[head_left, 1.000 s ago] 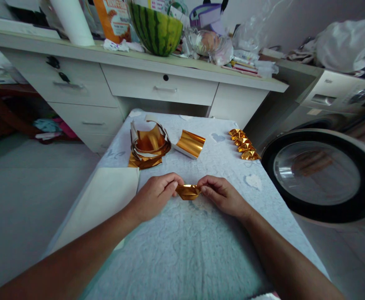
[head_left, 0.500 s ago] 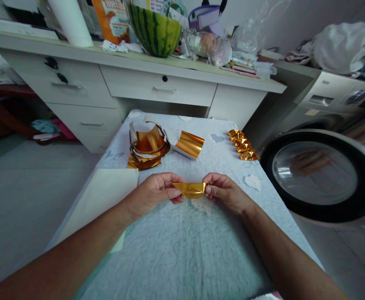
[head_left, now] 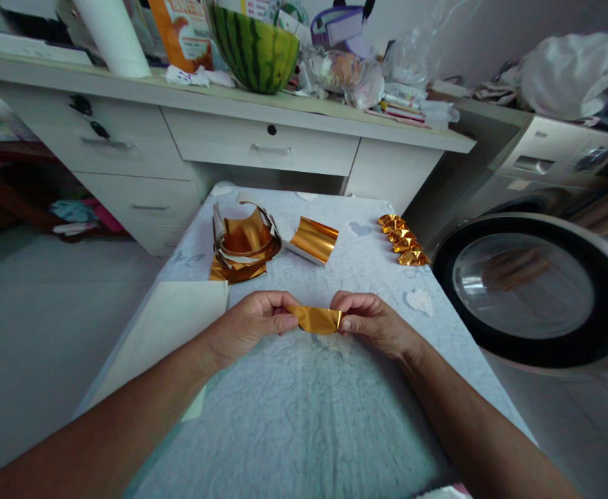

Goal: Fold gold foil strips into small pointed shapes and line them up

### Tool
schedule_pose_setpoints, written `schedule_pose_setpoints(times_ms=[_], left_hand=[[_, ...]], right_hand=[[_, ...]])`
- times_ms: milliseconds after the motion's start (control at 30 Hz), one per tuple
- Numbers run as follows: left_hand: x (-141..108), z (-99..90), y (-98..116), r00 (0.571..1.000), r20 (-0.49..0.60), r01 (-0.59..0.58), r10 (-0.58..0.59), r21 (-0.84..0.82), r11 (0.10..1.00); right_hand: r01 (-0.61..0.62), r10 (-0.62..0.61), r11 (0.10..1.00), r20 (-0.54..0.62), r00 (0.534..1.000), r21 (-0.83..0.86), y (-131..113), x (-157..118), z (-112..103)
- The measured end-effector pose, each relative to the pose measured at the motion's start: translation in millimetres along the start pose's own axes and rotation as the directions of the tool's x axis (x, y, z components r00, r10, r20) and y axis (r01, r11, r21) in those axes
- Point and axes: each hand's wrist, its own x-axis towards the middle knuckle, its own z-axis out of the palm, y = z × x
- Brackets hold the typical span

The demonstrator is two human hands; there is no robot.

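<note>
A folded piece of gold foil paper [head_left: 318, 320] is held over the middle of a cloth-covered table [head_left: 304, 416], stretched crosswise between two bare hands. Its left end is pinched between the thumb and fingers of the left hand [head_left: 262, 317]; its right end is gripped the same way by the right hand [head_left: 374, 320]. Whether the cloth is touched by the foil cannot be told.

Beyond the hands, a loose stack of curled gold sheets [head_left: 245, 242] is set at the far left of the table, and a single curved gold sheet [head_left: 314, 240] is placed just to its right — gold face up, with a pale edge shown. At the far right, a row of folded gold pieces [head_left: 403, 240] is laid close together along the table's edge. A pale flat sheet [head_left: 168, 333] is spread on the left side, partly covered by the left forearm.

Behind the table, a white counter with drawers [head_left: 262, 149] is seen, topped by a cut watermelon [head_left: 256, 52], a white roll [head_left: 114, 38] and an orange packet [head_left: 185, 34]. To the right, a washing machine [head_left: 558, 166] is seen — its round door [head_left: 530, 291] swung open beside the table.
</note>
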Motion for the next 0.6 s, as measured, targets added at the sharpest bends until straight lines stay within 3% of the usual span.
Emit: schedule_pose_setpoints(times_ms=[267,600], left_hand=[[-2.1,-0.6,0.6,0.995,0.06,0.087,-0.083,-0.069,0.994],[-1.0,0.4,-4.5,0.998,0.049,0.038,-0.028,-0.2,0.979]], right_hand=[[-0.038,0.038,0.999,0.003,0.999,0.024,-1.1,-0.5,3.2],[-0.11,0.11,0.992,0.02,0.994,0.055,3.9,-0.5,4.9]])
